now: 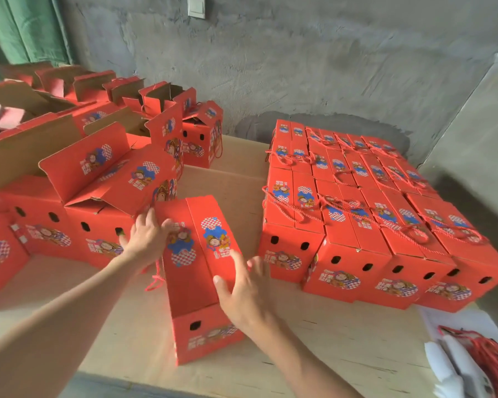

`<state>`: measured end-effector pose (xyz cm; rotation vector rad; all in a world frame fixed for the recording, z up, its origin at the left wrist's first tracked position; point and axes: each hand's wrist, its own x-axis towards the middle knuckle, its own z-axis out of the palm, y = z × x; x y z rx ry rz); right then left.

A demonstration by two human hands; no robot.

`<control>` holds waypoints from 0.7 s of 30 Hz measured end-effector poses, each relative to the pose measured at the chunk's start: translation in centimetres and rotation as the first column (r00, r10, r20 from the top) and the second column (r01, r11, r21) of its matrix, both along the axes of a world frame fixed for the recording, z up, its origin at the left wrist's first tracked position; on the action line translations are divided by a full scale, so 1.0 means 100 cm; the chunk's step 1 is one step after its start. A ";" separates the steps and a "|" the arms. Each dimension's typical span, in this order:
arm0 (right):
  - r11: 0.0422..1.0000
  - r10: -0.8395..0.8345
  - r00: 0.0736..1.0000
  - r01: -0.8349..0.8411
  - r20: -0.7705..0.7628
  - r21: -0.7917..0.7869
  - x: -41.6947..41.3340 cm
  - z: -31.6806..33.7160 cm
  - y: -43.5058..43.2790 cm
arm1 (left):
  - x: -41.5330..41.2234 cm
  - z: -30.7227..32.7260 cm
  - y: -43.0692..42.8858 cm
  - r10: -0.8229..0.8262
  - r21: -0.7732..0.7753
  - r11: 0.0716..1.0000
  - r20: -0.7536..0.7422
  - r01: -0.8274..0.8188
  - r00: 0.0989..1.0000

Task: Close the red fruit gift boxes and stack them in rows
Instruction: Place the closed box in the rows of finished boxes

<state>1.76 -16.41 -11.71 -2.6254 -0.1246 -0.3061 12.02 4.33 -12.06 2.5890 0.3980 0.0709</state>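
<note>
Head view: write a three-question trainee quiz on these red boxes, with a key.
1. True or false: the left boxes have their lids open.
2. Where do the closed rows stand? A) left of the middle box B) right of it C) on top of it
3. Fill in: the left hand and right hand touch the middle box with fingers ____ (straight or curled).
Key: 1 true; 2 B; 3 straight.
</note>
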 end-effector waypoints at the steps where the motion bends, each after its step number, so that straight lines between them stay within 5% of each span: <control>1: 0.993 0.002 0.997 0.007 -0.075 0.121 0.002 -0.001 -0.001 | -0.007 -0.002 -0.001 0.074 -0.135 0.988 0.021 -0.070 0.997; 4: 0.791 0.081 0.800 0.312 -0.595 0.526 0.013 0.007 -0.010 | -0.036 -0.011 -0.003 0.081 -0.375 0.925 0.033 -0.063 0.996; 6: 0.690 0.241 0.648 0.409 -0.723 0.597 0.022 0.012 -0.015 | -0.049 -0.011 -0.002 0.074 -0.590 0.802 -0.059 -0.095 0.996; 8: 0.643 0.277 0.684 0.390 -0.675 0.659 0.035 0.016 -0.015 | -0.050 -0.007 -0.002 0.092 -0.686 0.710 -0.135 -0.160 0.987; 11: 0.517 0.229 0.823 0.350 -0.520 0.781 0.054 0.030 -0.005 | -0.045 0.007 -0.003 0.122 -0.623 0.765 -0.111 -0.165 0.986; 15: 0.564 0.219 0.928 0.132 -0.302 0.815 0.069 0.062 0.011 | -0.043 0.057 0.001 0.069 -0.654 0.757 0.114 0.022 0.991; 19: 0.475 0.435 0.888 -0.088 -0.147 0.875 0.077 0.114 0.031 | -0.040 0.124 -0.006 -0.073 -0.745 0.594 0.326 0.304 0.942; 21: 0.511 0.546 0.818 -0.151 -0.184 0.846 0.077 0.130 0.043 | -0.036 0.148 -0.011 -0.148 -0.660 0.620 0.432 0.424 0.889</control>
